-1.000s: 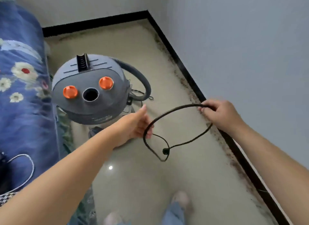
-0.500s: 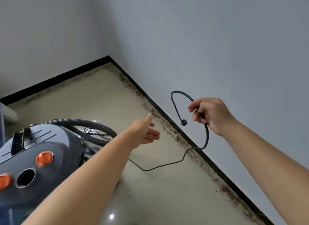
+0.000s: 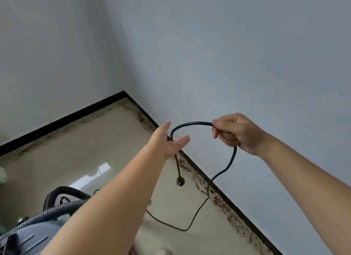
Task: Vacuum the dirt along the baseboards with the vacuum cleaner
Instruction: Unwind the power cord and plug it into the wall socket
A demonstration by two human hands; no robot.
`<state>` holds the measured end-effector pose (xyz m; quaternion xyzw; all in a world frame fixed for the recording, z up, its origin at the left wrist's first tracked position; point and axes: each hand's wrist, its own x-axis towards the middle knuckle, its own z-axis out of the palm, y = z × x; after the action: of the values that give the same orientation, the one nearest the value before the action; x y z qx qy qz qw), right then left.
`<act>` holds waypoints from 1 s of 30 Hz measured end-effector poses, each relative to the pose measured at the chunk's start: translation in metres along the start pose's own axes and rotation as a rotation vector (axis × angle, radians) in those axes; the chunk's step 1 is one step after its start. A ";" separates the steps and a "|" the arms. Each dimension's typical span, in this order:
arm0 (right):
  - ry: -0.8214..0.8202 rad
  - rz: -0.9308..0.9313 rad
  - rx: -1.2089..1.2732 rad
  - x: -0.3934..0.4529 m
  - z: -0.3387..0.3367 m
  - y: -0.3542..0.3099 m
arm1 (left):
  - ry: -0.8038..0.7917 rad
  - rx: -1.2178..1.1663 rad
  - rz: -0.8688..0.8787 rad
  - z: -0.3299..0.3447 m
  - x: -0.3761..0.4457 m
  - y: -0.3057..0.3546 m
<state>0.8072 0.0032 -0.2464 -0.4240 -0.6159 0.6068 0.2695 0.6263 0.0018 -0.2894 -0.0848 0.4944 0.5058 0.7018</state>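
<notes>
While dirt (image 3: 224, 199) lines the baseboard (image 3: 237, 209) untouched, the right hand (image 3: 235, 131) pinches the unplugged power cord (image 3: 191, 123); the left hand (image 3: 169, 141) reaches, fingers straight. The vacuum cleaner (image 3: 28, 234) sits lower left.

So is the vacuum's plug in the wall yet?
No. The plug dangles free from the cord the right hand holds.

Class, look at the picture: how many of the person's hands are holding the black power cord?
1. The right hand grips the power cord at the top of its loop. The left hand is open beside the loop, gripping nothing; whether it touches the cord is unclear.
</notes>
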 end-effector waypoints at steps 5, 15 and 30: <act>-0.137 0.087 -0.074 0.071 -0.011 0.003 | 0.141 -0.089 0.109 -0.010 0.052 0.078; -0.403 0.426 -0.121 0.191 -0.047 0.041 | 0.420 -0.097 0.249 -0.039 0.124 0.213; -0.683 0.425 -0.039 0.440 0.056 -0.009 | 0.248 0.153 0.241 -0.025 0.232 0.379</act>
<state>0.5405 0.3489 -0.3243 -0.3209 -0.5801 0.7432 -0.0903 0.3102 0.3112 -0.3382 -0.0330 0.6207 0.5327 0.5744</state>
